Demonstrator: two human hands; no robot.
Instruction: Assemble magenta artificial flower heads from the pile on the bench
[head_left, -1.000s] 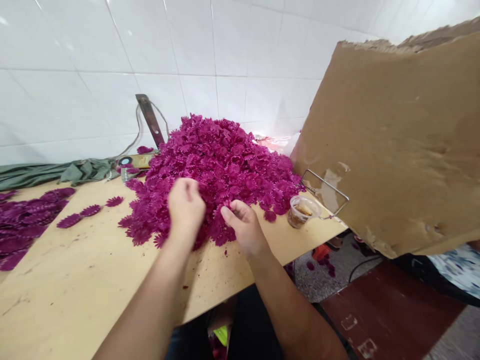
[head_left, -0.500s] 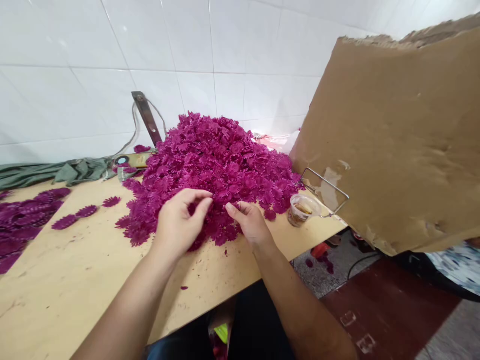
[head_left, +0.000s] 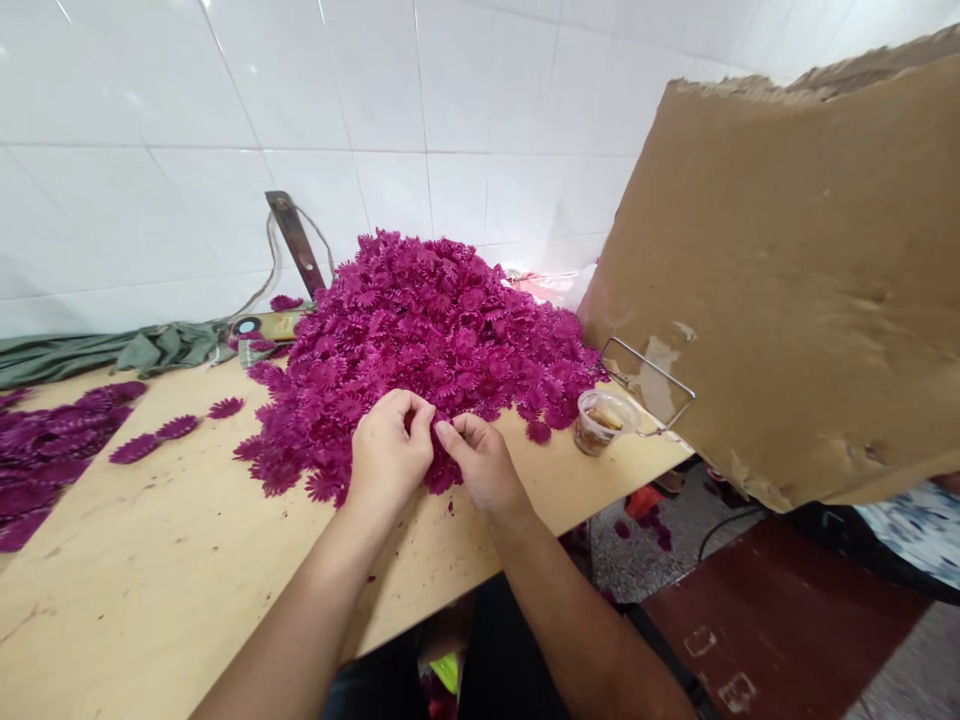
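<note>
A tall heap of purple artificial flower pieces (head_left: 427, 320), flat with toothed petals, fills the middle of the table. At its front edge my left hand (head_left: 394, 448) is closed, thumb and forefinger pinched together; what sits between them is hidden. Close beside it, nearly fingertip to fingertip, my right hand (head_left: 484, 462) is pinched too. A bit of purple flower piece (head_left: 444, 428) shows at its thumb and finger, hard to part from the heap behind.
More flower pieces (head_left: 52, 440) lie at the left. A plastic cup (head_left: 600, 425) of brown liquid stands near the right edge, by a wire frame (head_left: 660, 375) and a big cardboard sheet (head_left: 787, 280). Green cloth (head_left: 150, 348) and an upright bar (head_left: 295, 240) are at the back.
My hands have come together: the left moved right, the right slightly left and down. My left fingers and thumb have closed from a looser curl.
</note>
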